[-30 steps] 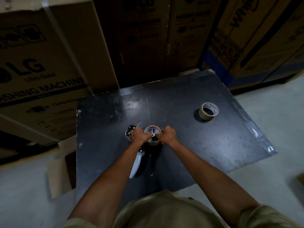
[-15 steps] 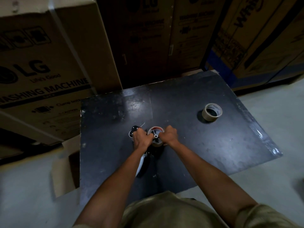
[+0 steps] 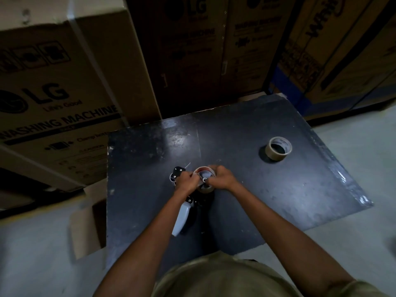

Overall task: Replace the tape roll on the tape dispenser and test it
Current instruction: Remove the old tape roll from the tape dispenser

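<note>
On the black table (image 3: 246, 189), both the left hand (image 3: 188, 184) and right hand (image 3: 222, 179) grasp the roll (image 3: 203, 179) seated on the dispenser (image 3: 183, 215), while a spare roll (image 3: 278, 148) sits well apart, far right.

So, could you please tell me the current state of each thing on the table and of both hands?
tape dispenser: lying on the black table, handle toward the person.
roll on the dispenser: seated on the hub, gripped from both sides.
spare tape roll: lying flat, apart, untouched.
left hand: gripping the roll.
right hand: gripping the roll.
</note>
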Demonstrator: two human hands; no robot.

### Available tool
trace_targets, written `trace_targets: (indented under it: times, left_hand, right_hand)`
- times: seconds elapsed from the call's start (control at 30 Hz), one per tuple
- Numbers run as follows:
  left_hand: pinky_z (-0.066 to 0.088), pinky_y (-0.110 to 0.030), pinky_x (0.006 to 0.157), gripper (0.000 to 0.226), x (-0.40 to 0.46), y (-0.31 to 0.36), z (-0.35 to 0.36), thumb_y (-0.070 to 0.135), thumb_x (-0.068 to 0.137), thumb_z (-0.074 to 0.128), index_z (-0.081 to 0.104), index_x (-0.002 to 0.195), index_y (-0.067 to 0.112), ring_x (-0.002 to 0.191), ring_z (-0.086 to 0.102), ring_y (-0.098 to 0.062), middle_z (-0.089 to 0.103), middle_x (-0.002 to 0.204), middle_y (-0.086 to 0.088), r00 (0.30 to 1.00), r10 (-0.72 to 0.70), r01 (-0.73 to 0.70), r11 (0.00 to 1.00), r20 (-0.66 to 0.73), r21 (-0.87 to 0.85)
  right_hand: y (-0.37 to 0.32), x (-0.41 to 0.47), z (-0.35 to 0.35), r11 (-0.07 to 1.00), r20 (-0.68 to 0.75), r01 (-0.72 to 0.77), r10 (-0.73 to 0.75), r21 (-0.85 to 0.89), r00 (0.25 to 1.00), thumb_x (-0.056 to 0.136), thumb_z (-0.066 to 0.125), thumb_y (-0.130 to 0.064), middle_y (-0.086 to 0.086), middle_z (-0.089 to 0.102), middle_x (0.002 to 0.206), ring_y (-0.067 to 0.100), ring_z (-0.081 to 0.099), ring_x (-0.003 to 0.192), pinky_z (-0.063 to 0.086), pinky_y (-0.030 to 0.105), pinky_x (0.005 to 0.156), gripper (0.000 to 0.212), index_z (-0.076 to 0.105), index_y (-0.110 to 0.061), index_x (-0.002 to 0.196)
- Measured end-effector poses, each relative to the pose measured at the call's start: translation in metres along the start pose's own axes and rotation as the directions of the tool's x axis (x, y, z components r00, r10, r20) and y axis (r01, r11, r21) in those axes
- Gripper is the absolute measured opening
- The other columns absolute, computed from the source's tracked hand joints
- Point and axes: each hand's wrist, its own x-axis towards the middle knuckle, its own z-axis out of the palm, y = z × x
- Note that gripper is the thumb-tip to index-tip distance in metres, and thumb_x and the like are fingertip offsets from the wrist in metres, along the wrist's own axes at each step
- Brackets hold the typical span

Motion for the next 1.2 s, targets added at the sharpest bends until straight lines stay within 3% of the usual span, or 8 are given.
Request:
trace_targets:
  times: [0.13, 0.33, 0.43, 0.5, 0.67, 0.97, 1.07, 1.2]
  left_hand:
    - [0.049, -0.039, 0.071, 0.018, 0.007, -0.006, -0.003, 0.019, 0.080, 0.053, 0.066, 0.073, 0.008, 0.077, 0.061, -0.026, 0.067, 0.079, -0.011, 0.998, -0.063, 0.063, 0.986, 0.003, -0.157]
    - [0.046, -0.036, 0.061, 0.023, 0.026, -0.019, -0.001, 0.022, 0.081, 0.044, 0.060, 0.068, 0.012, 0.063, 0.056, -0.026, 0.063, 0.073, -0.014, 0.989, -0.112, 0.133, 0.962, 0.101, -0.238]
    - [0.054, -0.041, 0.081, 0.030, 0.010, -0.003, -0.009, 0.008, 0.085, 0.041, 0.069, 0.093, 0.001, 0.081, 0.062, -0.029, 0.066, 0.088, -0.019, 0.975, -0.131, 0.186, 0.927, 0.182, -0.327]
    - [0.053, -0.043, 0.091, 0.033, 0.008, -0.001, -0.011, 0.001, 0.087, 0.038, 0.069, 0.098, 0.000, 0.090, 0.062, -0.028, 0.068, 0.090, -0.016, 0.961, -0.144, 0.223, 0.908, 0.235, -0.354]
    - [0.049, -0.027, 0.062, 0.035, 0.006, -0.001, -0.013, -0.003, 0.085, 0.034, 0.057, 0.064, 0.011, 0.058, 0.054, -0.015, 0.059, 0.045, 0.002, 0.956, -0.139, 0.240, 0.878, 0.260, -0.414]
    - [0.051, -0.036, 0.081, 0.035, 0.008, 0.002, -0.014, -0.001, 0.085, 0.031, 0.061, 0.072, 0.011, 0.067, 0.057, -0.015, 0.063, 0.051, 0.002, 0.954, -0.095, 0.208, 0.894, 0.286, -0.397]
    - [0.055, -0.034, 0.072, 0.033, 0.012, -0.003, -0.018, -0.001, 0.083, 0.030, 0.061, 0.076, 0.005, 0.067, 0.057, -0.018, 0.062, 0.061, -0.005, 0.954, -0.106, 0.228, 0.865, 0.281, -0.447]
    - [0.046, -0.030, 0.063, 0.053, 0.010, -0.003, -0.019, -0.003, 0.081, 0.026, 0.052, 0.038, 0.013, 0.053, 0.049, -0.014, 0.049, 0.042, 0.003, 0.961, -0.141, 0.247, 0.823, 0.238, -0.511]
  right_hand:
    - [0.007, -0.012, 0.010, 0.991, 0.020, 0.130, -0.130, -0.024, 0.991, 0.060, 0.092, -0.020, 0.005, 0.063, 0.126, 0.023, 0.060, 0.117, 0.049, 0.036, 0.099, 0.089, 0.050, -0.014, 0.138]
    - [0.008, -0.020, 0.023, 0.990, -0.241, 0.128, -0.139, -0.062, 0.961, 0.048, 0.085, -0.051, 0.007, 0.075, 0.110, 0.032, 0.070, 0.102, 0.055, 0.036, 0.084, 0.078, 0.063, -0.022, 0.117]
    - [0.010, -0.020, 0.019, 0.986, -0.266, 0.143, -0.162, -0.092, 0.950, 0.045, 0.078, -0.065, 0.002, 0.077, 0.105, 0.027, 0.072, 0.100, 0.056, 0.035, 0.086, 0.080, 0.067, -0.025, 0.114]
    - [0.012, -0.019, 0.019, 0.983, -0.250, 0.165, -0.181, -0.084, 0.951, 0.049, 0.080, -0.063, -0.001, 0.077, 0.103, 0.023, 0.072, 0.098, 0.055, 0.030, 0.084, 0.074, 0.067, -0.027, 0.113]
    - [0.016, -0.022, 0.035, 0.957, -0.327, 0.288, -0.266, 0.021, 0.907, 0.062, 0.079, -0.053, -0.006, 0.075, 0.102, 0.016, 0.072, 0.092, 0.055, 0.027, 0.078, 0.058, 0.062, -0.030, 0.113]
    - [0.005, -0.018, 0.016, 0.970, -0.335, 0.197, -0.139, 0.144, 0.932, 0.055, 0.085, -0.063, -0.011, 0.074, 0.073, -0.006, 0.066, 0.066, 0.059, 0.020, 0.067, 0.048, 0.070, -0.026, 0.082]
    - [0.009, -0.022, 0.021, 0.956, -0.335, 0.256, -0.198, 0.140, 0.921, 0.058, 0.089, -0.054, -0.016, 0.074, 0.082, -0.013, 0.065, 0.072, 0.055, 0.013, 0.073, 0.050, 0.071, -0.031, 0.099]
    - [0.020, -0.022, 0.029, 0.913, -0.347, 0.390, -0.329, 0.123, 0.878, 0.058, 0.093, -0.033, -0.010, 0.076, 0.101, 0.003, 0.070, 0.093, 0.057, 0.025, 0.086, 0.067, 0.067, -0.030, 0.120]
